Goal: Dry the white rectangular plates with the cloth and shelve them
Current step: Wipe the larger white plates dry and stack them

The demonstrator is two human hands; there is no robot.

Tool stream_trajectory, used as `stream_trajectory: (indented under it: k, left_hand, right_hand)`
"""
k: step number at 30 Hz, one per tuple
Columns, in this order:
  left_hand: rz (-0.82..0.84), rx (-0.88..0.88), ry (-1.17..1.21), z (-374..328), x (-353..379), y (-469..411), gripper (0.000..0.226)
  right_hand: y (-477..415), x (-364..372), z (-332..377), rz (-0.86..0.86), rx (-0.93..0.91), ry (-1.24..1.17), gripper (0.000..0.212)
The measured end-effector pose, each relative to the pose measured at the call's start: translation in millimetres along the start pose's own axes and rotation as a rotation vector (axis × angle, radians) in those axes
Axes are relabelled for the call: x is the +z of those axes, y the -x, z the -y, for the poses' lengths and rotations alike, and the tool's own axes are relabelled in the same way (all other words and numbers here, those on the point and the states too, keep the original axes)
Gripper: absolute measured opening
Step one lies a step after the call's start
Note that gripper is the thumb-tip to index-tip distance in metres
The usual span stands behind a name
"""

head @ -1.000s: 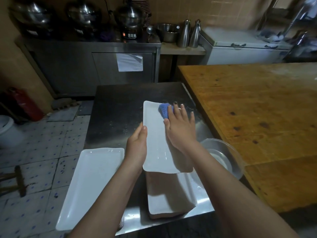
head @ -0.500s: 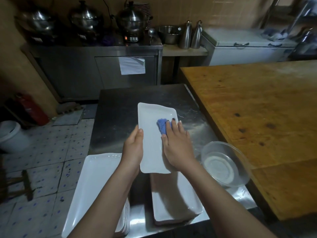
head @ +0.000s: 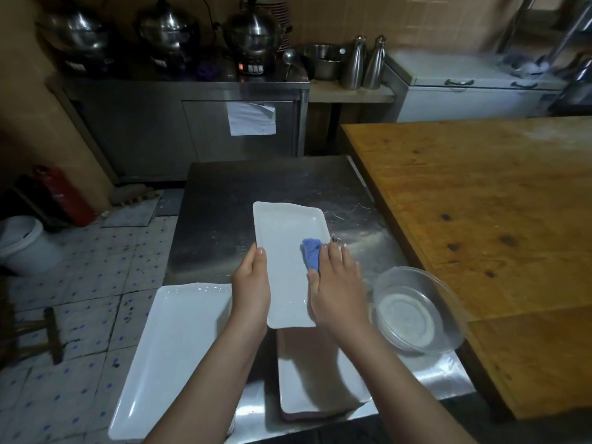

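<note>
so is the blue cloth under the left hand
No, the blue cloth lies under the right hand on the held plate, while the left hand grips that plate's left edge.

White rectangular plate (head: 285, 251): smooth, glossy white glaze. Blue cloth (head: 311, 255): matt, nubby textile. Worktable (head: 256, 187): brushed metal, scuffed, with a dull sheen. Long table (head: 480, 203): bare matt wood, stained, dark knots. Bowl (head: 416, 312): clear, glossy, glass or plastic.
</note>
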State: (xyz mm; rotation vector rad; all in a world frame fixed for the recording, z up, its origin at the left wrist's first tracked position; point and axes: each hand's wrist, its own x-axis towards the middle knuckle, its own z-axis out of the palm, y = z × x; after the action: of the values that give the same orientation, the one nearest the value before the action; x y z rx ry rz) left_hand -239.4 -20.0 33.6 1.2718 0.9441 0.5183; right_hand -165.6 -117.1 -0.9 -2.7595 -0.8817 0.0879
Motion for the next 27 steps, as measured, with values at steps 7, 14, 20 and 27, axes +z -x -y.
stream_trajectory:
  k: [7, 14, 20, 27]
  left_hand:
    - [0.067, -0.041, -0.052, 0.2, 12.5, 3.1, 0.040]
    - [0.063, -0.041, -0.036, -5.6, 8.9, 2.7, 0.039]
    - [0.025, -0.036, 0.065, -14.9, 2.2, -2.1, 0.025]
    - [0.028, -0.126, 0.163, -12.7, -8.0, -4.5, 0.028]
  right_hand:
    - [-35.3, -9.4, -7.7, -0.044, 0.048, 0.104, 0.055]
    - [-52.1, -21.7, 17.2, -0.046, 0.031, -0.033, 0.053]
    - [-6.6, -29.0, 55.9, 0.051, -0.205, -0.220, 0.051]
    - [26.6, -35.6, 45.6, 0.214, -0.342, -0.162, 0.049]
